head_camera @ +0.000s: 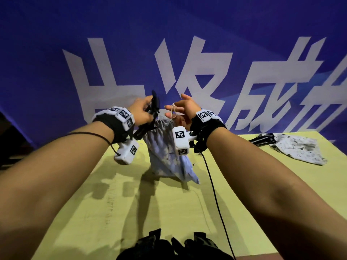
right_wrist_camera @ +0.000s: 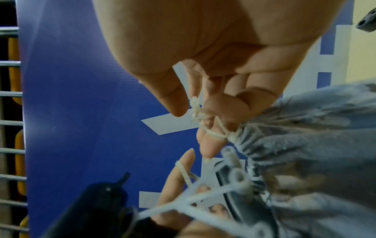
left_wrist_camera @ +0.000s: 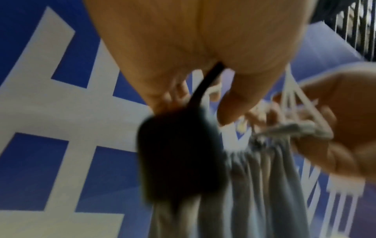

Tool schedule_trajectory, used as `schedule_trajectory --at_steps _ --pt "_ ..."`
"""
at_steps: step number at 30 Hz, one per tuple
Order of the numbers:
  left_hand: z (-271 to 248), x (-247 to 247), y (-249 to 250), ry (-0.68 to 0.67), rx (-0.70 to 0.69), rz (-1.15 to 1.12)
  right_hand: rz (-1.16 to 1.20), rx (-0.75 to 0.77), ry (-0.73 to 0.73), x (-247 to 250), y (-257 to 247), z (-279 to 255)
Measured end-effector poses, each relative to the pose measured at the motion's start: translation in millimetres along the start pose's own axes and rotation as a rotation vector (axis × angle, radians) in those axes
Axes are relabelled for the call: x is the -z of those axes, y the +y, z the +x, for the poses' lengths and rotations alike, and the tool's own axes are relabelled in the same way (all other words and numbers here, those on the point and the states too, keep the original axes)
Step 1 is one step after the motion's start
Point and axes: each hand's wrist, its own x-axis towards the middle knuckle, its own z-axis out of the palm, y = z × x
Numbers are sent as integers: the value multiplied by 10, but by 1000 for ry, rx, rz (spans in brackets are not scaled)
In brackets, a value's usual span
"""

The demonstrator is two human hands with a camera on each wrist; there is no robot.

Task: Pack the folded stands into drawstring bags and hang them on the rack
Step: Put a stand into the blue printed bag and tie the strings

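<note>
A grey-blue patterned drawstring bag (head_camera: 165, 152) hangs above the table between my raised hands. A black folded stand (head_camera: 153, 107) sticks up out of its gathered mouth. My left hand (head_camera: 144, 111) grips the stand's top; the left wrist view shows the blurred stand (left_wrist_camera: 179, 153) below my fingers. My right hand (head_camera: 172, 111) has the white drawstring (right_wrist_camera: 213, 135) looped round its curled fingers, right at the bag's puckered mouth (right_wrist_camera: 244, 141). A second patterned bag (head_camera: 298, 147) lies on the table at the right, with another black stand (head_camera: 262, 139) beside it.
A wire rack shows at the left edge of the right wrist view (right_wrist_camera: 10, 122) and at the top right of the left wrist view (left_wrist_camera: 350, 24). A blue banner (head_camera: 56, 44) hangs behind the yellow-green table (head_camera: 234, 184). Black gear (head_camera: 174, 246) lies at the near edge.
</note>
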Motion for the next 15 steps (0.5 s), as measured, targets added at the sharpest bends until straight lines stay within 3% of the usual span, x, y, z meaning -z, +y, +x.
schedule_trajectory --at_steps 4,8,11,15 --pt "53 105 48 -18 223 -448 -50 15 -15 -86 2 23" --pt "24 154 157 -74 249 -641 -120 -8 -77 -143 37 54" --pt "45 152 199 -17 264 -636 -108 -32 -71 -127 73 83" --pt "116 64 137 72 235 -344 -27 -70 -78 -186 117 123"
